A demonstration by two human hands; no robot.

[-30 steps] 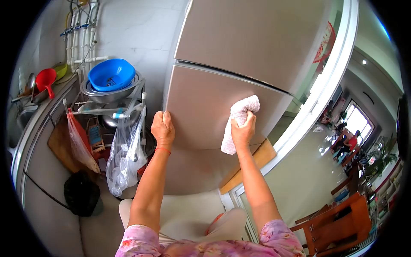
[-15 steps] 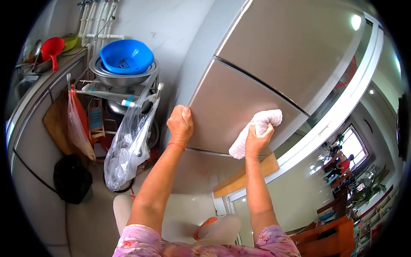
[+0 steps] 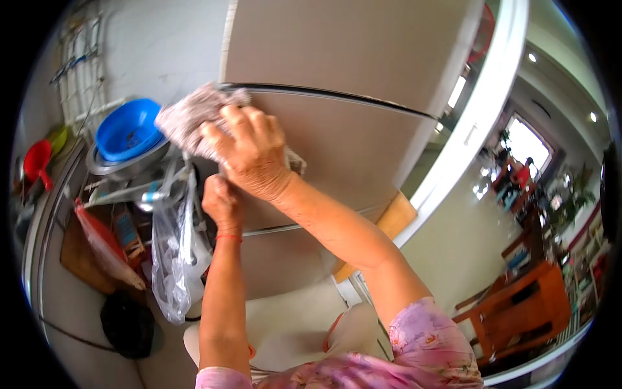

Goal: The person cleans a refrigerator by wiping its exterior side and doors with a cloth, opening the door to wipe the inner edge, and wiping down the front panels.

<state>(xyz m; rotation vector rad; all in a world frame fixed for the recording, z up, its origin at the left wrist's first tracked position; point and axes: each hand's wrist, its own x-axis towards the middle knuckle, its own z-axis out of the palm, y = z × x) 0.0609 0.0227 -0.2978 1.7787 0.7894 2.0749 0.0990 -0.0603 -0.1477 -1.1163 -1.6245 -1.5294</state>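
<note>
A pale, fluffy cloth (image 3: 191, 120) is bunched under my right hand (image 3: 256, 152), whose fingers curl over it at the upper left corner of the refrigerator's middle door (image 3: 337, 149). Motion blurs the cloth a little. My left hand (image 3: 222, 200) is closed at the left edge of that door, just below the right hand, with a red string around its wrist. Its fingertips are hidden. Above the seam is the upper refrigerator door (image 3: 343, 45), which is shut.
Left of the refrigerator, a blue basin (image 3: 129, 129) sits in metal bowls on a rack hung with plastic bags (image 3: 172, 259). A black bag (image 3: 127, 324) stands on the floor. A white door frame (image 3: 470, 129) and a wooden chair (image 3: 518, 311) are to the right.
My right hand has carried the cloth left and up, from the door's lower right to its upper left corner. My left hand stays at the door edge. The view has turned.
</note>
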